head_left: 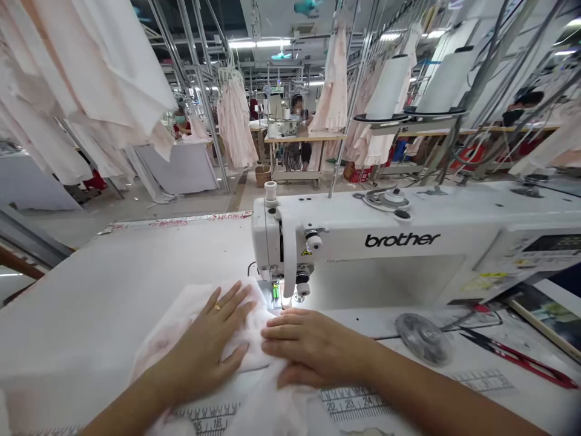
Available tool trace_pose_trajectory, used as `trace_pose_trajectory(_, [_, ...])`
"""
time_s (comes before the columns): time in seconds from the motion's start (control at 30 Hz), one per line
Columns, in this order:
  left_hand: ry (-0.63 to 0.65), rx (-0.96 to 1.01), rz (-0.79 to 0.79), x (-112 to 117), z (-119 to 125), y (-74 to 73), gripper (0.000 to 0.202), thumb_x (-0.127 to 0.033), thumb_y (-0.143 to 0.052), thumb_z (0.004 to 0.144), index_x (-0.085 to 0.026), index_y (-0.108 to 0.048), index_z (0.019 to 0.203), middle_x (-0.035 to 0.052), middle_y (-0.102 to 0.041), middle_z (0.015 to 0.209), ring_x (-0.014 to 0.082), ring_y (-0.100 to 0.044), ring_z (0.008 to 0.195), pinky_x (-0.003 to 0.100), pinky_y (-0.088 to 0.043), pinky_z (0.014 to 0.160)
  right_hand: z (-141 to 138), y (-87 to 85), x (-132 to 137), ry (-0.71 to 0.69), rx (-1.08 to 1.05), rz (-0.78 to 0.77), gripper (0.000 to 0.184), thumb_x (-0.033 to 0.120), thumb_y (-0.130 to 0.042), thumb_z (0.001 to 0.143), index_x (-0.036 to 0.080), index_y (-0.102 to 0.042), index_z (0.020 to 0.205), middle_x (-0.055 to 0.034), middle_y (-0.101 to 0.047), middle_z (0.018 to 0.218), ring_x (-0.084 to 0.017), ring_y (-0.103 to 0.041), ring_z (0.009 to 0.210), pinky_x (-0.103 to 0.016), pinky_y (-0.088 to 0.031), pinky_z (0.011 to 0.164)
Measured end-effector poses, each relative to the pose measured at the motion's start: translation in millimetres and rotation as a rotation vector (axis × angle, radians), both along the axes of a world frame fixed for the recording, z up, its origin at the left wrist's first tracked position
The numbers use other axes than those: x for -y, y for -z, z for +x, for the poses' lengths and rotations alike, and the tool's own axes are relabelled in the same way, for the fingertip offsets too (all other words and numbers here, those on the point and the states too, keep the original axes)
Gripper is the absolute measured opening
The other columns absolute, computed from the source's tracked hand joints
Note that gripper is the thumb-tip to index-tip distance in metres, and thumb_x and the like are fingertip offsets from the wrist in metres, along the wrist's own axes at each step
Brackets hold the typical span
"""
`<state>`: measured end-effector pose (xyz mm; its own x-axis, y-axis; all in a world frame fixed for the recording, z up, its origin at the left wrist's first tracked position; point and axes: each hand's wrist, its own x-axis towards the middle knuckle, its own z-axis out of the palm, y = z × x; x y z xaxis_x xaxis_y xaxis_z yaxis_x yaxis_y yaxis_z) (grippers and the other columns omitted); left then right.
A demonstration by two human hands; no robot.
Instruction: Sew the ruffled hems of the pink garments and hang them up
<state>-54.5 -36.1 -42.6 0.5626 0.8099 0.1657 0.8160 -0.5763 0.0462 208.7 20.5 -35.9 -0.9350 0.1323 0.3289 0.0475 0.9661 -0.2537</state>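
Pale pink, sheer fabric (181,315) lies in loose folds on the machine table, its edge close to the needle area of a white sewing machine (345,242). My left hand (218,333), with a ring on one finger, rests flat on the cloth, fingers spread, left of the presser foot. My right hand (313,348) lies on the same cloth just in front of the needle, fingers stretched to the left and the thumb lower down. A lamp lights the green-marked needle area (275,292). The presser foot is partly hidden.
Right of my hands lie a clear round disc (423,338) and red-handled thread snips (521,357). Printed ruler scales (354,402) run along the table's front. Thread cones (388,88) stand behind the machine. Pink garments (86,66) hang at the left; people work farther back.
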Motion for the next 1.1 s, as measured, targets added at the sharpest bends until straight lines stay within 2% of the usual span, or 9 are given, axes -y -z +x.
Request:
trace_pose_trajectory(0.07, [0.056,-0.02,-0.023,0.0,0.3,-3.9,0.058,-0.021,-0.045,0.094,-0.025,-0.03,0.15,0.0039,-0.035,0.155,0.025,-0.027,0.145,0.052,-0.022,0.12,0.8,-0.4,-0.2,-0.002,-0.009,0.035,0.043,0.046,-0.046,0.1,0.012,-0.056,0.125,-0.0124,-0.064,0.123,-0.02,-0.054,0.121,-0.036,-0.035,0.11])
trace_pose_trajectory(0.2, [0.099,0.02,-0.134,1.7,2.4,-4.3,0.053,-0.019,-0.04,0.098,-0.03,-0.032,0.149,0.0009,-0.046,0.148,0.0176,-0.042,0.137,0.041,-0.032,0.118,2.8,0.0,-2.2,-0.01,-0.006,0.108,0.037,0.046,-0.047,0.1,0.014,-0.06,0.115,-0.0112,-0.067,0.113,-0.019,-0.059,0.107,-0.036,-0.037,0.107])
trace_pose_trajectory(0.33, [0.12,0.099,-0.169,-7.9,9.4,-1.7,0.053,-0.018,-0.04,0.098,-0.029,-0.033,0.149,0.0033,-0.048,0.147,0.0193,-0.044,0.136,0.044,-0.03,0.119,6.1,0.3,-6.3,0.002,0.0,0.169,0.036,0.048,-0.048,0.099,0.016,-0.062,0.102,-0.0093,-0.069,0.1,-0.019,-0.06,0.096,-0.038,-0.037,0.105])
trace_pose_trajectory(0.47, [0.142,0.096,-0.196,-26.1,18.6,-5.5,0.053,-0.016,-0.038,0.097,-0.028,-0.032,0.148,0.005,-0.047,0.148,0.0202,-0.044,0.135,0.045,-0.032,0.117,10.2,-0.2,-11.6,0.065,0.01,0.218,0.04,0.053,-0.046,0.098,0.016,-0.062,0.096,-0.0077,-0.068,0.093,-0.019,-0.059,0.09,-0.04,-0.036,0.103])
trace_pose_trajectory(0.73, [0.177,0.119,-0.129,-43.2,17.4,-6.4,0.051,-0.018,-0.042,0.097,-0.031,-0.038,0.146,0.0045,-0.053,0.141,0.0214,-0.052,0.129,0.041,-0.038,0.113,13.5,0.1,-18.7,0.152,0.051,0.168,0.044,0.056,-0.043,0.098,0.017,-0.061,0.102,-0.0083,-0.067,0.102,-0.019,-0.059,0.097,-0.036,-0.036,0.098])
trace_pose_trajectory(0.93, [0.155,0.062,-0.132,-42.7,16.1,-4.2,0.051,-0.019,-0.039,0.098,-0.03,-0.034,0.148,0.0045,-0.05,0.145,0.021,-0.049,0.131,0.041,-0.037,0.114,13.6,-2.4,-20.0,0.207,0.104,0.118,0.047,0.061,-0.044,0.096,0.018,-0.06,0.104,-0.0077,-0.068,0.104,-0.019,-0.059,0.099,-0.037,-0.032,0.103])
trace_pose_trajectory(1.1, [0.153,0.061,-0.125,-42.5,14.5,-0.9,0.052,-0.019,-0.039,0.098,-0.03,-0.034,0.148,0.0047,-0.052,0.143,0.0212,-0.05,0.13,0.041,-0.036,0.114,14.6,-2.0,-19.5,0.225,0.077,0.092,0.045,0.06,-0.044,0.096,0.019,-0.06,0.103,-0.0056,-0.068,0.109,-0.018,-0.059,0.102,-0.037,-0.024,0.11])
